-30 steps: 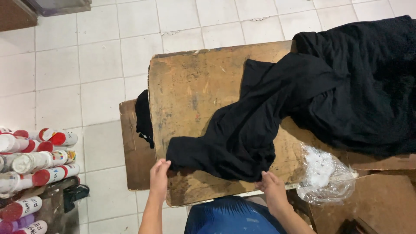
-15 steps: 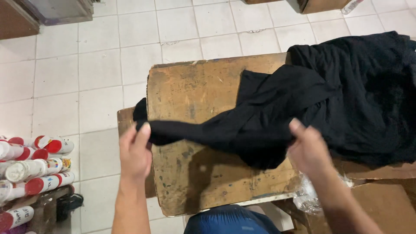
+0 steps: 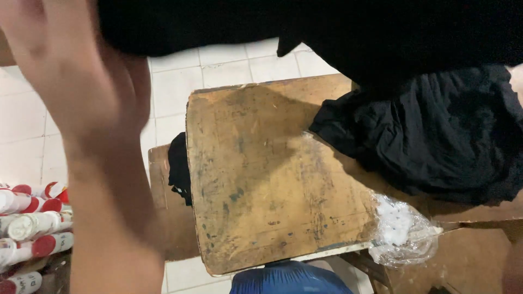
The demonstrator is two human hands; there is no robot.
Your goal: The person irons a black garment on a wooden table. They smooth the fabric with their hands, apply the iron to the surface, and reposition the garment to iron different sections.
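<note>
We see our left hand [image 3: 71, 71], blurred and close to the lens, gripping the raised black garment [image 3: 338, 32], a soft matte cloth spanning the top edge. Our right hand is out of view. Below lies the worn, scuffed wooden board [image 3: 261, 185] (rounded corners, mostly bare), a heaped black cloth [image 3: 436, 136] and crinkled clear plastic bag [image 3: 403, 231] at its right.

Workshop: worn wooden board [image 3: 272, 179], tiles [image 3: 229, 73]

The worn wooden table [image 3: 261, 185] (surface scuffed and stained) carried a heap of black cloth [image 3: 436, 136] at its right side and a crumpled clear plastic bag [image 3: 403, 234] at its near right corner.
</note>
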